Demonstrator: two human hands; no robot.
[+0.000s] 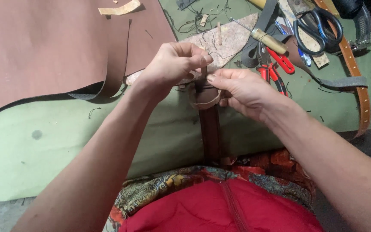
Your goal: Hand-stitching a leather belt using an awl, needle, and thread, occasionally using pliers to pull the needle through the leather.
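A dark brown leather strap [210,133] runs from my lap up to my hands, its upper end folded with a lighter tan piece [205,99] wrapped around it. My left hand [172,64] pinches the strap's top end from above and the left. My right hand [243,88] grips the folded end from the right, thumb pressed against the strap. Both hands meet over a green cloth [65,137] that covers the work surface.
A large brown leather sheet [52,47] lies at upper left with tan offcuts [121,8] on it. Red-handled pliers [275,66], a wooden-handled awl [267,39], black scissors [318,25] and a tan punched belt [359,81] lie at upper right. Thread scraps litter the cloth.
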